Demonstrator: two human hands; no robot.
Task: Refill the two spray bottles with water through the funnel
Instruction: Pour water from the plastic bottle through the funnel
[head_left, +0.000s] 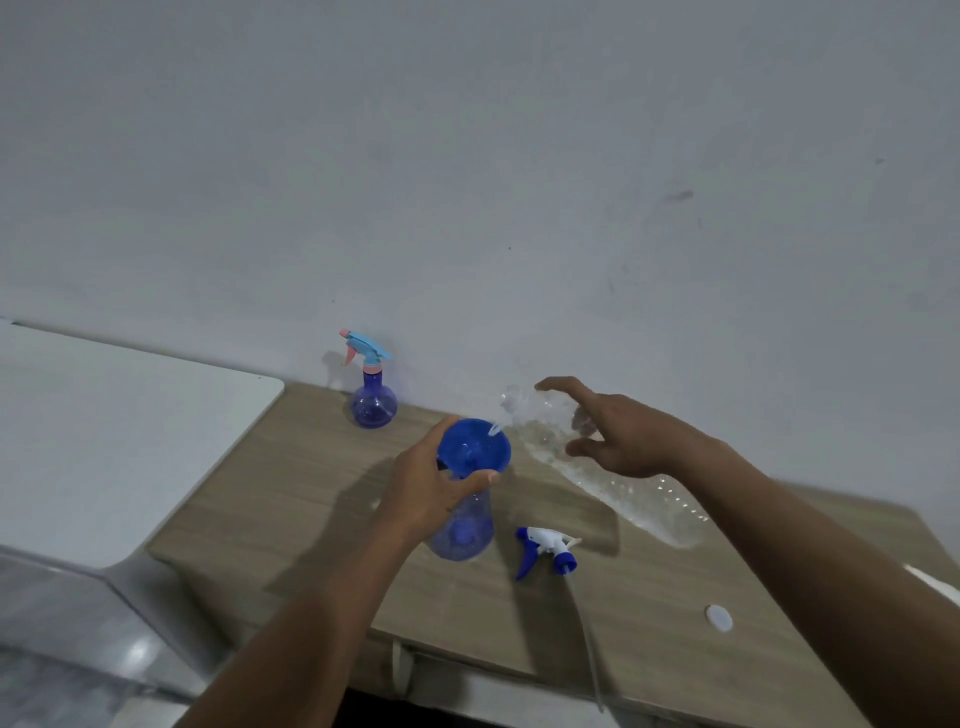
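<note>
Sprayer head (546, 544) lies just beside the bottle (462, 538), white cap (719, 618) apart.

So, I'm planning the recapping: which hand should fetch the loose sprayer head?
Right hand, probably, once it sets down the water bottle: the sprayer head lies on that side, while the left hand steadies the funnel.
</note>
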